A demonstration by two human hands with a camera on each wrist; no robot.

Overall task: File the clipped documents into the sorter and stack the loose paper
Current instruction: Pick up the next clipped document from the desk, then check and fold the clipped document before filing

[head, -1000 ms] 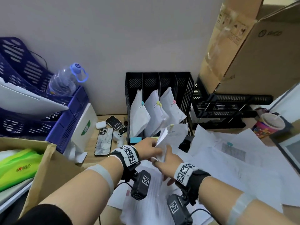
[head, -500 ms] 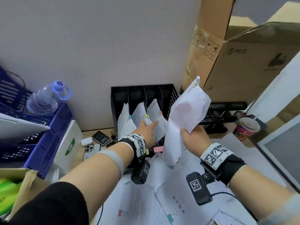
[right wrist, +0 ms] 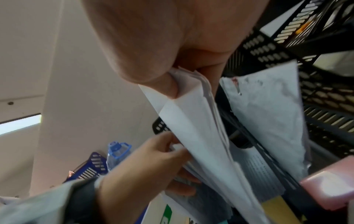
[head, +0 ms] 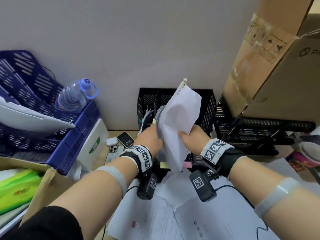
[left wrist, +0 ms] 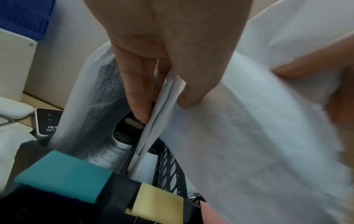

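Clipped document — pinched in right hand — over black sorter.

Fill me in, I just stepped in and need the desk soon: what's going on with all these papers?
A person is filing. The right hand grips a clipped bundle of papers above the black desk sorter. The left hand pinches a filed bundle already standing in the sorter, apparently holding it aside to make room. Loose sheets lie spread on the desk, not yet stacked.
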